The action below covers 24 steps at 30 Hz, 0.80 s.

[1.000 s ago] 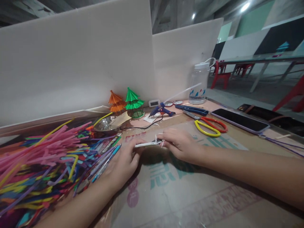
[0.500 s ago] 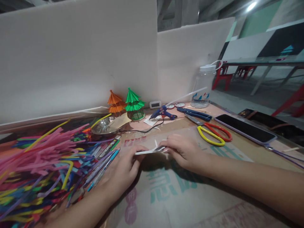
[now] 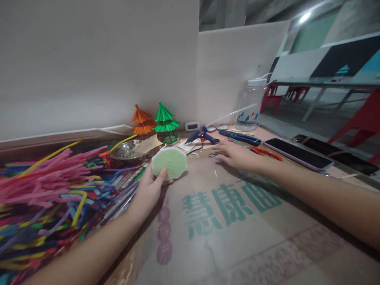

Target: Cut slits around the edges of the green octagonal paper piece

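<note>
While the left hand [image 3: 150, 188] pinches a pale green octagonal panel [image 3: 171, 163] by its lower edge, the right hand [image 3: 233, 155] reaches out at 3 o'clock from it. Clock positions all taken from the panel, as seen by the wearer. Panel is tilted up, green face toward the wearer, white rim, left thumb flat on the face, other fingers mostly hidden behind. Right hand: palm down, fingers loosely spread, tips near a small silvery piece [image 3: 212, 155]; too small to identify, can't tell if touched or gripped.

Green tiered model [image 3: 166, 118] at 12, orange tiered model [image 3: 143, 120] at 11, side by side near the white board [image 3: 103, 71]. Small white device with a display [image 3: 192, 126] at 1. Blue glue gun [image 3: 202, 135] at 2, clear stick out its back; water bottle [image 3: 248, 107] also at 2, farther off. Blue-handled tool [image 3: 240, 137] between 2 and 3. Orange-handled scissors [image 3: 268, 153] at 3, partly covered by the right hand; phone [image 3: 298, 153] beyond, dark screen up. Metal bowl [image 3: 117, 153] between 9 and 10, card [image 3: 147, 144] across it. Pipe-cleaner heap [image 3: 56, 174] at 9, spilling toward 8, mostly pink on top. Printed sheet [image 3: 219, 253], green characters, at 5.
</note>
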{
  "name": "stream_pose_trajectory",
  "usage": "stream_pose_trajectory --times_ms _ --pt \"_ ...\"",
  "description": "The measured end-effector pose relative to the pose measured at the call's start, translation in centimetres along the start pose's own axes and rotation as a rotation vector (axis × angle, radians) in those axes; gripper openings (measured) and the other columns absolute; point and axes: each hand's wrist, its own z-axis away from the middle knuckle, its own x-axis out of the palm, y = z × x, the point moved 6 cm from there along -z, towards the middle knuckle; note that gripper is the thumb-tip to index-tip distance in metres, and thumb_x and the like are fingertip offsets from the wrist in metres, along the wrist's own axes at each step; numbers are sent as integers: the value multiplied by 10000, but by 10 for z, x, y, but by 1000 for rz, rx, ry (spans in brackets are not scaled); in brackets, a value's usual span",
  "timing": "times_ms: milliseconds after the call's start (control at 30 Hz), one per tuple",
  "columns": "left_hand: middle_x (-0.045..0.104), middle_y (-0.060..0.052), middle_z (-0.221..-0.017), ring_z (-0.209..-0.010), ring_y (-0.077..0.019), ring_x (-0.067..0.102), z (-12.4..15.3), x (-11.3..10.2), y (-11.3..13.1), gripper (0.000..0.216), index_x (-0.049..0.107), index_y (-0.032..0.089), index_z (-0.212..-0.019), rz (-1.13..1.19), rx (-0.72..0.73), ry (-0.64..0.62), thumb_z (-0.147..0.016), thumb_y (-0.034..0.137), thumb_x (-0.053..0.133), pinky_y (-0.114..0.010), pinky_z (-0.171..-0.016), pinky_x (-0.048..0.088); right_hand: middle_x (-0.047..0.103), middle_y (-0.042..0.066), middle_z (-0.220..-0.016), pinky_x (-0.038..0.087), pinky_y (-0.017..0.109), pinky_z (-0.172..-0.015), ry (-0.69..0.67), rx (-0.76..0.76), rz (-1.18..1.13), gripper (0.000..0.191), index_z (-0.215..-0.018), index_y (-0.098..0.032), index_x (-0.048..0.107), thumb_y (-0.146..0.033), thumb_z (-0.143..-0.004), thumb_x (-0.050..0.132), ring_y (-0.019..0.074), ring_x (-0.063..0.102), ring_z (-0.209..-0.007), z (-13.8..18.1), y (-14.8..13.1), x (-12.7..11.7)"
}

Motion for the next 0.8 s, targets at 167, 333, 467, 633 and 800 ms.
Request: stream_pose_trajectory --times_ms 167,333,467,633,800 --pt "612 -111 -1361 -1064 -256 666 -3 0 0 671 578 218 -1306 47 8 20 -733 503 781 -300 -695 634 642 204 -1337 479 443 -991 -185 -86 -62 533 -1429 -141 521 -435 -984 513 337 629 -1192 -27 -39 23" --pt "640 -103 -1336 -990 -225 698 -6 -5 -1 578 586 228 -1302 126 -26 29 -782 417 753 -273 -643 630 468 187 -1541 322 441 -1178 -256 -239 -227 537 -1406 -120 558 -451 -983 542 310 416 -1442 -27 -81 46" --pt "652 -99 -1331 -991 -218 705 -7 -8 -2 546 580 235 -1317 163 -30 50 -812 378 729 -255 -631 627 750 175 -1091 551 402 -924 -443 -256 -930 727 -1221 -96 661 -700 -977 338 233 735 -984 -1 -90 41" --pt "661 -107 -1315 -953 -209 714 -5 -7 -1 546 587 219 -1310 151 -46 43 -803 355 737 -252 -623 628 629 196 -1364 431 456 -1112 -160 -68 -677 591 -1288 -129 649 -600 -968 490 280 593 -1272 4 -59 17" --pt "669 -102 -1292 -923 -199 715 -5 -7 -1 525 598 215 -1288 120 -17 42 -803 359 736 -262 -628 632 368 205 -1598 145 516 -1253 -390 -230 -500 694 -1443 -93 538 -565 -934 560 340 247 -1524 64 -92 18"
